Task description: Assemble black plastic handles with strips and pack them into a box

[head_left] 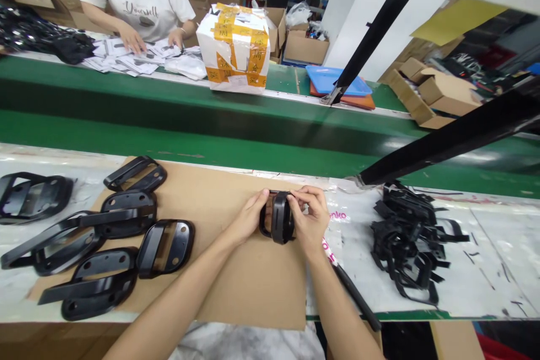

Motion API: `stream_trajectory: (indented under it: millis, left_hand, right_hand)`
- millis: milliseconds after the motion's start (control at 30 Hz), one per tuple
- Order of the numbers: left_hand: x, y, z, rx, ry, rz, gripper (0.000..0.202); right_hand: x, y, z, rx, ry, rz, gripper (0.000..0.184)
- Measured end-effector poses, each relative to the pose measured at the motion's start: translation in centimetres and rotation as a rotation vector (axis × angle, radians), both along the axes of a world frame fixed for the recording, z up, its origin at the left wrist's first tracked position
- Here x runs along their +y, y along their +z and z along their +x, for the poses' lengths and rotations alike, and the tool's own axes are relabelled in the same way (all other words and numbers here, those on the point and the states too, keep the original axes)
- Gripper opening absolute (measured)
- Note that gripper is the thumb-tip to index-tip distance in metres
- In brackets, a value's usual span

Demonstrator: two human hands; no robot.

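Both hands are at the middle of the worktop (485,247), over a flat brown cardboard sheet (236,287) that covers its near-left portion. The left hand (247,219) and right hand (312,222) hold one black loop-shaped plastic part (280,219) between them, standing on edge on or just above the cardboard; contact cannot be confirmed. Left fingers (262,197) are closed on the part's left side, with fingertips at its top edge. Right fingers (297,198) are closed on its right side, pinching at the top.

On the left of the cardboard lie several black plastic frames with oval ends (164,247), flat and close together, some touching; further ones rest on the bare worktop at the far left. To the right, well apart from the hands, lies a tangled heap of thin black plastic strips (411,239). A slim black rod (354,295) lies just beside the right forearm, running to the near edge.

Beyond the worktop runs a green conveyor belt (169,135). On its far side stands a white box patched with yellow tape (234,48), with a blue flat tray (333,79) to its right. At far left a co-worker's hand (130,39) rests on scattered white paper packets (139,59).
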State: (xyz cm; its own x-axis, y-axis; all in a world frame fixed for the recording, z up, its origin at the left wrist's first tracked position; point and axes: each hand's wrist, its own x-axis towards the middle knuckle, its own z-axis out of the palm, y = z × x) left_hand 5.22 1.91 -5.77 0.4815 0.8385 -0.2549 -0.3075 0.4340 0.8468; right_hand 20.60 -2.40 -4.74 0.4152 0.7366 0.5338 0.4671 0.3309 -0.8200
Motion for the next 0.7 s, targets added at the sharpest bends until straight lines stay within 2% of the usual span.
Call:
stream_trajectory:
  millis: [133, 333, 467, 600, 633, 700]
  left_hand:
    - [-0.3, 0.4, 0.3, -0.120, 0.027, -0.174, 0.064]
    - [0.0, 1.0, 0.1, -0.191, 0.034, -0.223, 0.056]
    - [0.2, 0.9, 0.1, -0.272, -0.002, -0.266, 0.055]
    - [0.5, 1.1, -0.3, -0.347, -0.078, -0.374, 0.046]
    - [0.6, 1.2, -0.4, -0.370, -0.086, -0.395, 0.043]
    - [0.8, 1.5, -0.7, -0.417, -0.093, -0.413, 0.040]
  right_hand:
    - [0.1, -0.1, -0.4, -0.014, 0.002, -0.002, 0.008]
    - [0.2, -0.4, -0.7, 0.000, 0.056, 0.012, 0.007]
    - [0.2, -0.8, -0.6, -0.006, 0.075, -0.023, 0.008]
    - [0.4, -1.2, -0.4, 0.011, 0.088, -0.019, 0.004]
    - [0.4, -1.2, -0.4, 0.038, 0.107, -0.017, 0.004]
    - [0.4, -1.1, -0.4, 0.141, 0.208, -0.048, 0.021]
